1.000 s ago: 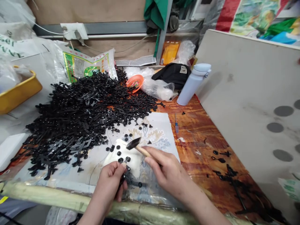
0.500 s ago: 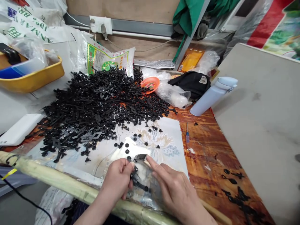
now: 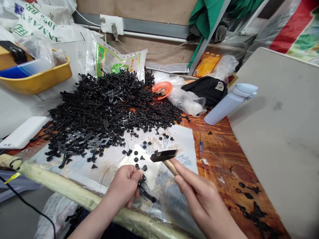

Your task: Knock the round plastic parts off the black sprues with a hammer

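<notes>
Black jointed part [image 3: 142, 180] pinched tight between thumb and fingers of the left hand [image 3: 126, 187], right over the near side of a pale slab [image 3: 151, 174], one thin arm of it curving out toward the near right and ending in a round knob. Narrow grip there, most of the inner fingers hidden behind the hand. Over on the other side, wooden-handled hammer [image 3: 163, 155] in the right hand [image 3: 201, 196], grip wrapped around the handle with the index finger laid along it, dark head tilted sideways and apart from the held part. Hard to tell how high above the slab, to be honest. Several small black pieces [image 3: 136, 159] lying on the slab just beyond the left fingertips, more scattered on the patterned sheet [image 3: 183, 139]. Behind that, an absolutely massive heap of black parts [image 3: 107, 103], spilling toward an orange dish [image 3: 169, 87] with some colourful bits in it. Pale blue bottle [image 3: 228, 106] next to a black pouch [image 3: 208, 89], and a small blue-handled screwdriver [image 3: 201, 146] on the bare reddish wood of the bench [image 3: 216, 156], just right of the sheet. Yellow tub [image 3: 40, 81] and white box [image 3: 25, 132] way off to the left, plus a few more dark parts [image 3: 256, 215] down at the near right.
</notes>
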Tool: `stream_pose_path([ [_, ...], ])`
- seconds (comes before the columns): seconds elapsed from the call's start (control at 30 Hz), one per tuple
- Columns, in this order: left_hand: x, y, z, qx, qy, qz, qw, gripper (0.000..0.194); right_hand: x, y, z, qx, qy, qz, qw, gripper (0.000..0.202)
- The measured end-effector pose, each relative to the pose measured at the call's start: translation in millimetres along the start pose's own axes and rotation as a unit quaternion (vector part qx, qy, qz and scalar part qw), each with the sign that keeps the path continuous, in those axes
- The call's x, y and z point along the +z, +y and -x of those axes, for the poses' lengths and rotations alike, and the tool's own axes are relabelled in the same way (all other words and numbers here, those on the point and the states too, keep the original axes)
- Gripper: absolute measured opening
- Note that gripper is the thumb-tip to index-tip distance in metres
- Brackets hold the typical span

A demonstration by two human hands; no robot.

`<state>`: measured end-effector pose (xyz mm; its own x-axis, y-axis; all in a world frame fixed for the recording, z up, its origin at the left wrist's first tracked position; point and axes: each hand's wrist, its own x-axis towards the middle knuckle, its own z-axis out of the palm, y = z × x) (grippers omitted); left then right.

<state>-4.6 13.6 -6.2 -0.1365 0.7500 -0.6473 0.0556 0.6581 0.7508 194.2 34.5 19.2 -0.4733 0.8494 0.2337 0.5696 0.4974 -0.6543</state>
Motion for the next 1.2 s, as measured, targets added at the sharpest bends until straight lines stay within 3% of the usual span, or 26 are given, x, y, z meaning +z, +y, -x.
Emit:
stream_pose_path([
  [0.07,-0.2,0,0,0.0,0.0,0.0,1.0,0.025,-1,0,0,-0.022,0.021,-0.014,0.999,0.047],
  [0.23,0.1,2,0,-0.006,0.0,0.008,1.0,0.026,5,-4,-2,0.001,-0.05,0.027,0.998,0.046],
  [0.4,-0.8,2,1,-0.019,-0.013,0.025,0.999,0.029,7,-3,0,-0.045,0.014,0.007,0.999,0.049],
  [0.6,-0.4,0,4,-0.018,-0.034,0.054,0.998,0.029,6,-1,-4,0.04,-0.115,0.072,0.99,0.044],
  [0.77,-0.2,-4,3,-0.014,-0.037,0.074,0.996,0.029,-11,-2,-14,0.048,-0.031,-0.029,0.998,0.04],
  [0.83,0.1,-6,2,-0.009,-0.039,0.076,0.996,0.029,-3,0,-22,0.112,-0.028,-0.063,0.991,0.033],
  [0.97,1.6,-11,0,0.001,-0.033,0.091,0.995,0.032,37,6,-40,0.242,-0.113,-0.151,0.952,0.016],
  [1.07,3.3,-13,-1,0.002,-0.028,0.098,0.995,0.036,62,10,-49,0.24,-0.123,-0.165,0.949,0.014],
  [1.2,5.1,-12,0,-0.008,-0.016,0.107,0.994,0.036,72,14,-50,0.237,-0.107,-0.152,0.954,0.011],
])
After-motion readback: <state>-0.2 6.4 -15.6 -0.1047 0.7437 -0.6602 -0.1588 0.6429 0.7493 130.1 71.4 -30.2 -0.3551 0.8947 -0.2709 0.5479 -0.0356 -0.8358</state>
